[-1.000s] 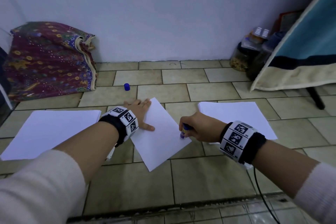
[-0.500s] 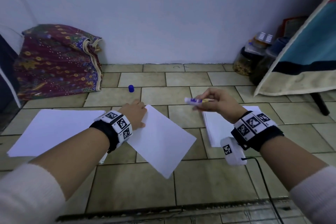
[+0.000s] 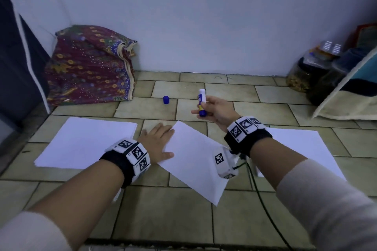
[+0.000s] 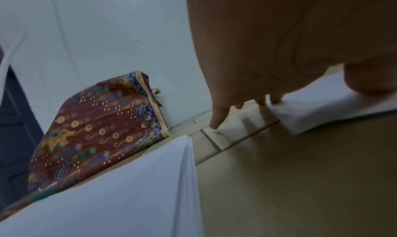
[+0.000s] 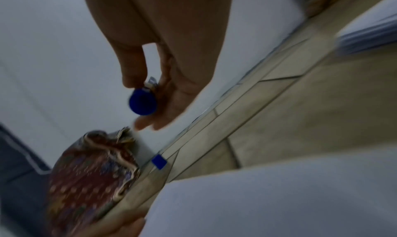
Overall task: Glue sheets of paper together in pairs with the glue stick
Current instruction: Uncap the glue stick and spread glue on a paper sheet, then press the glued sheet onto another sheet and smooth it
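A white sheet (image 3: 195,159) lies skewed on the tiled floor in the middle. My left hand (image 3: 158,140) lies flat on its upper left corner, fingers straight (image 4: 217,120). My right hand (image 3: 214,111) is raised above the floor beyond the sheet and grips the uncapped glue stick (image 3: 202,103) upright, white tip up; the right wrist view shows its blue base (image 5: 142,103) between thumb and fingers. The blue cap (image 3: 166,100) lies on a tile near the wall. One paper stack (image 3: 85,144) lies to the left, another paper stack (image 3: 306,149) to the right.
A patterned folded cloth (image 3: 89,67) sits against the wall at the back left. Jars (image 3: 302,75) and a cushion (image 3: 350,89) crowd the back right corner. A black cable (image 3: 263,199) runs from my right wrist toward the near edge.
My right hand lifted the glue stick off the sheet's right edge, carried it up and away, and turned it from sideways to upright. My left hand stayed on the sheet.
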### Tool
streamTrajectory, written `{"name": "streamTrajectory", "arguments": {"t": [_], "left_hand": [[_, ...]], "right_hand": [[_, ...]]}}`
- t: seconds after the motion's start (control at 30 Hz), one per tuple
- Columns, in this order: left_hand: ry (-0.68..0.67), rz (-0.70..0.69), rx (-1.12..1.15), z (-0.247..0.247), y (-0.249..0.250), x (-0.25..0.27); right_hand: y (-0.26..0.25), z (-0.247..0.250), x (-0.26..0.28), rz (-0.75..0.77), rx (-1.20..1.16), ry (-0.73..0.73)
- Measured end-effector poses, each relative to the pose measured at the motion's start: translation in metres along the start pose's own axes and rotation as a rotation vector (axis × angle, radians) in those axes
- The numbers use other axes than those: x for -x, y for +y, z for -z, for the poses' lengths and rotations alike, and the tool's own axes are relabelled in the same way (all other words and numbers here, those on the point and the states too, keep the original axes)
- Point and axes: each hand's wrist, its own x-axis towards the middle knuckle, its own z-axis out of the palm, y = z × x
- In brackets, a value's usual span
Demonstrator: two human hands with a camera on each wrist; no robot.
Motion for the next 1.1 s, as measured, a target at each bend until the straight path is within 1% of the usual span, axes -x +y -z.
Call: {"name": "streamTrajectory", "arguments": {"t": [0.07,0.23,0.33,0.37,0.5,0.6,0.8,0.9,0.97,1.03,1.1], "left_hand": [[0.037,0.038,0.022,-0.002,-0.001,-0.003],[0.042,0.154,0.126,-0.013,0.000,-0.014],[0.026,0.196,0.338,-0.016,-0.004,-0.023],[0.026,0.198,0.372,-0.014,-0.006,-0.026],[-0.013,0.163,0.282,-0.008,-0.011,-0.030],[-0.030,0.130,0.225,-0.008,-0.009,-0.025],[-0.042,0.105,0.170,-0.006,-0.010,-0.020],[-0.030,0.125,0.283,-0.008,-0.010,-0.024],[-0.028,0.126,0.366,-0.008,-0.011,-0.028],[-0.028,0.111,0.378,-0.007,-0.012,-0.028],[-0.036,0.097,0.309,-0.006,-0.013,-0.024]], "right_hand": [[-0.002,-0.015,-0.012,0.017,0.199,0.033],[-0.002,-0.045,-0.043,0.092,0.621,0.124],[0.001,-0.060,-0.058,0.149,0.833,0.068],[0.002,-0.064,-0.063,0.158,0.893,0.044],[0.004,-0.074,-0.074,0.192,1.075,-0.016],[0.008,-0.076,-0.076,0.225,1.103,-0.024],[0.008,-0.076,-0.081,0.163,1.116,-0.044],[0.007,-0.071,-0.077,0.105,1.035,-0.020],[0.007,-0.064,-0.069,0.098,1.008,0.005],[0.005,-0.052,-0.057,0.120,0.996,0.030],[0.001,-0.035,-0.039,0.140,0.981,0.055]]}}
